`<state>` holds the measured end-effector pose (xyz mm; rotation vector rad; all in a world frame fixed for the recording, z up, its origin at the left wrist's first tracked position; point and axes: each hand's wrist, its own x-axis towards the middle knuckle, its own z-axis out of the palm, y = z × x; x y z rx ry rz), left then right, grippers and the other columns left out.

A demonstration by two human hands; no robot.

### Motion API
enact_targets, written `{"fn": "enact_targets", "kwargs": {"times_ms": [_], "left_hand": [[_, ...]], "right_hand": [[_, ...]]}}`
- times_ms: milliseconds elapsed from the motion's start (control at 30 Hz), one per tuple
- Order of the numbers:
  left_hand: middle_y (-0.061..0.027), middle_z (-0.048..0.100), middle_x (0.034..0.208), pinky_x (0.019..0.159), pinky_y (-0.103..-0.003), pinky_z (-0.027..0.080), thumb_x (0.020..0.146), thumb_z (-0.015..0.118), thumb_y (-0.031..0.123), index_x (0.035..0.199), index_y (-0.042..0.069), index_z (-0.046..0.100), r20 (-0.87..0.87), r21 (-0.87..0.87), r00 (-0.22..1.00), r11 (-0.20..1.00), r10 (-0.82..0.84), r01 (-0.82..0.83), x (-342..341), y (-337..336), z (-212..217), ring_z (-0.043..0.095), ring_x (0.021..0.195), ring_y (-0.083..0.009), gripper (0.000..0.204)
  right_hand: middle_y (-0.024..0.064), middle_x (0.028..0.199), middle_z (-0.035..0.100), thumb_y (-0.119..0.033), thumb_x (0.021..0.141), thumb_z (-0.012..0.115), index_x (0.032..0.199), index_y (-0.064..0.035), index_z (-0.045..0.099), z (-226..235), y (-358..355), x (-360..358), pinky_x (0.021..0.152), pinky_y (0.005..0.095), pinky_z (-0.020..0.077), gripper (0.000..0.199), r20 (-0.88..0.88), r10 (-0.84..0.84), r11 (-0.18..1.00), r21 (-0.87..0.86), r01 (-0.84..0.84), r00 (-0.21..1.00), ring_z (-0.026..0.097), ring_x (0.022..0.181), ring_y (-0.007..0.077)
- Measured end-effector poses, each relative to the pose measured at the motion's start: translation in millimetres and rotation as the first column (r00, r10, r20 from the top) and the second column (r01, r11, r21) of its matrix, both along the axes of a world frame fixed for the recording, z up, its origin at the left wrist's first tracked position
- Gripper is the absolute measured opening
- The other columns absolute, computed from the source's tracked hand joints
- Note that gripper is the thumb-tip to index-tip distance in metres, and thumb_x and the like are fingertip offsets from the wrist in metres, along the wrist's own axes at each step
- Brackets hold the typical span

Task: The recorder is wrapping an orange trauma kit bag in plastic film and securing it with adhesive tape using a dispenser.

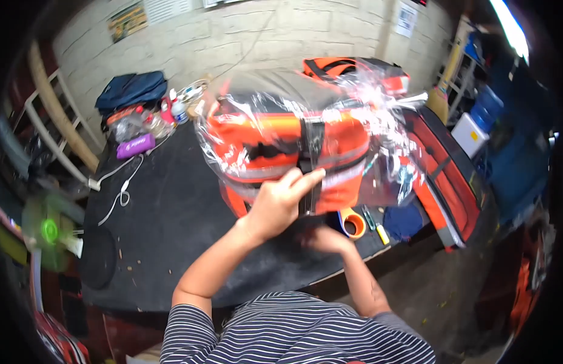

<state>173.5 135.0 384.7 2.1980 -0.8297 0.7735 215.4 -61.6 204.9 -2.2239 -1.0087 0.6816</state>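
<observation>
An orange bag (345, 191) with black straps and grey reflective bands stands tilted over the dark table. Clear plastic wrap (251, 91) covers much of it and bunches up at its right side. My left hand (278, 203) is closed at the bag's front, by the black middle strap, with the index finger reaching across it. Below the bag's lower edge is my right hand (325, 239), smeared by motion, so its fingers do not show clearly. Just right of that hand sits a roll of tape (353, 225) with an orange core.
Beside the tape lie a small green tool (369, 217), a yellow-ended one (382, 235) and a dark blue cloth (404, 222). An open orange-black bag (451, 176) is at the right, another orange bag (330, 65) behind. A purple box (136, 145) and white cable (125, 191) are left.
</observation>
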Motion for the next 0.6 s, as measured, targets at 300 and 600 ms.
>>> {"fn": "enact_targets", "kwargs": {"times_ms": [300,600], "left_hand": [[-0.0056,0.060,0.089,0.066,-0.034,0.048,0.079,0.064,0.018,0.123,0.009,0.055,0.002,0.165,0.946,0.933,0.325,-0.321,-92,21,-164,0.060,0.075,-0.0200,0.046],[-0.0110,0.061,0.087,0.081,-0.044,0.036,0.073,0.072,0.034,0.098,0.005,0.066,-0.188,0.242,0.126,0.170,0.974,-0.955,-201,112,-169,0.053,0.089,-0.0294,0.038]], "right_hand": [[0.0208,0.120,0.056,-0.029,0.084,0.064,0.122,0.0005,0.052,70,-12,-59,0.095,0.0404,0.0429,0.049,0.025,0.038,0.946,-0.322,-0.028,0.999,0.054,0.110,0.0373],[0.0157,0.092,0.063,-0.012,0.083,0.064,0.102,0.0025,0.063,139,17,-83,0.075,0.0349,0.0501,0.024,0.050,0.176,0.963,0.201,-0.182,0.983,0.063,0.085,0.0301]]}}
